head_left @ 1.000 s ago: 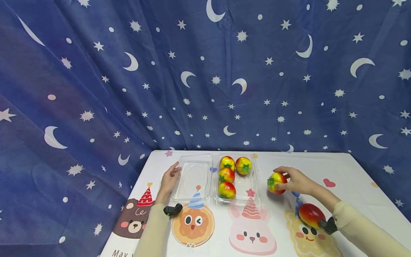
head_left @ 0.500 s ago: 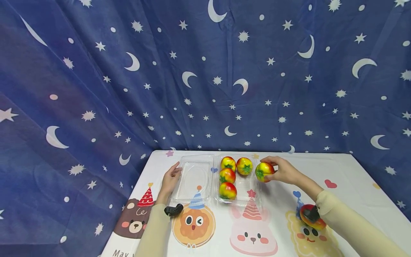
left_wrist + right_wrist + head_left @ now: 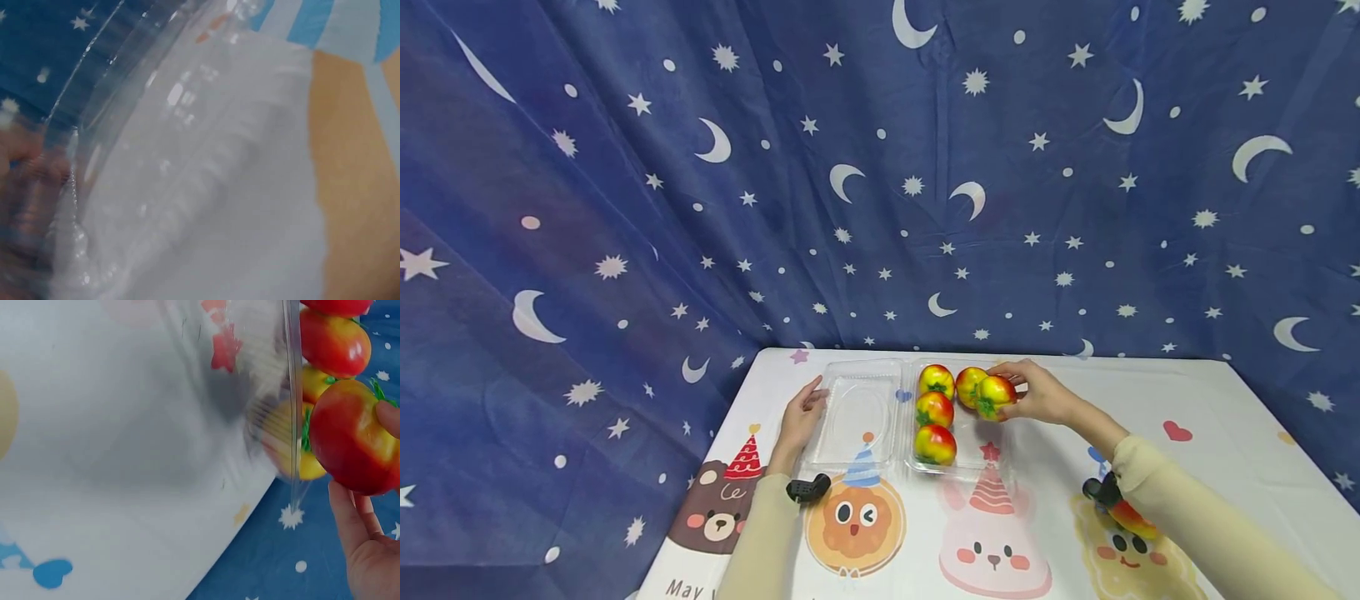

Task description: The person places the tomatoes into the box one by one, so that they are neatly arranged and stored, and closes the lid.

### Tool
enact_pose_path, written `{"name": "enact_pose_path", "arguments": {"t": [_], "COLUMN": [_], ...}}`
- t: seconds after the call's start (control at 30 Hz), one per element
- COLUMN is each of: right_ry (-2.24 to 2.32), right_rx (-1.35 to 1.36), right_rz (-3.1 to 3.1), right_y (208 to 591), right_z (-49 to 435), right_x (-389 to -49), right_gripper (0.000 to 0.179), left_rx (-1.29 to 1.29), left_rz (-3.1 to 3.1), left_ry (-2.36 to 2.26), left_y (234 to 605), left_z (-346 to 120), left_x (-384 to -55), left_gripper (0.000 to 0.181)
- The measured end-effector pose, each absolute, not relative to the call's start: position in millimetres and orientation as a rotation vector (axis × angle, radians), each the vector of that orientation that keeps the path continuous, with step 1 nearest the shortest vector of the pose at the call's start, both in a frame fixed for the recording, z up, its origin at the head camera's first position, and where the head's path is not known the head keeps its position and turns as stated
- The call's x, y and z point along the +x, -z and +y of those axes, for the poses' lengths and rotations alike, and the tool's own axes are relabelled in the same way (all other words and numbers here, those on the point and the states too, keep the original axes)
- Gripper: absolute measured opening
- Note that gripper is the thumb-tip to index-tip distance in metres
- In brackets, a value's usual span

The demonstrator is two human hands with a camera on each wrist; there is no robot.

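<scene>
My right hand point(image 3: 1041, 394) grips a red-and-yellow tomato point(image 3: 996, 397) with a green leafy top, over the right part of a clear plastic box point(image 3: 977, 450). In the right wrist view, the thumb and fingers lie round that tomato point(image 3: 350, 440), with the box wall beside it. Inside the box, three tomatoes point(image 3: 935, 446) form a column on the left; another tomato point(image 3: 969, 385) sits at the back, partly hidden by the held one. My left hand point(image 3: 801, 421) touches the left edge of the box's open lid point(image 3: 857, 421) with relaxed fingers, seen through the plastic point(image 3: 75, 206) in the left wrist view.
A red-and-yellow mango-like fruit point(image 3: 1131, 518) lies at the front right, partly hidden by my right sleeve and wrist camera. The white tablecloth point(image 3: 1217, 467) bears cartoon prints. A blue curtain point(image 3: 880, 167) with moons and stars hangs behind the table.
My right hand has carried the tomato leftward from the table right of the box to over the box's right part. The left hand has stayed at the lid's edge.
</scene>
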State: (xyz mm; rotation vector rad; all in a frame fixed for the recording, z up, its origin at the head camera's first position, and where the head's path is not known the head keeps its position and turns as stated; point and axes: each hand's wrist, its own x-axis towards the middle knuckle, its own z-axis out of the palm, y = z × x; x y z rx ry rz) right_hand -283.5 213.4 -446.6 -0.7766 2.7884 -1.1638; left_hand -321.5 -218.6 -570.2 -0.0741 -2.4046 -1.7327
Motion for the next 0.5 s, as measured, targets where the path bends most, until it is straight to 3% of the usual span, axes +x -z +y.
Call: {"name": "enact_pose_path", "arguments": {"t": [0.5], "right_ry": [1.009], "right_rx": [-0.938], "right_rz": [2.825], "right_y": [472], "right_z": [189], "right_x": [-287], "right_gripper": [0.057], "left_rx": [-0.060], "left_rz": [-2.420], "left_ry": [1.704], "left_y": [569], "left_z": [-218], "left_x": [-323], "left_gripper": [0.049]}}
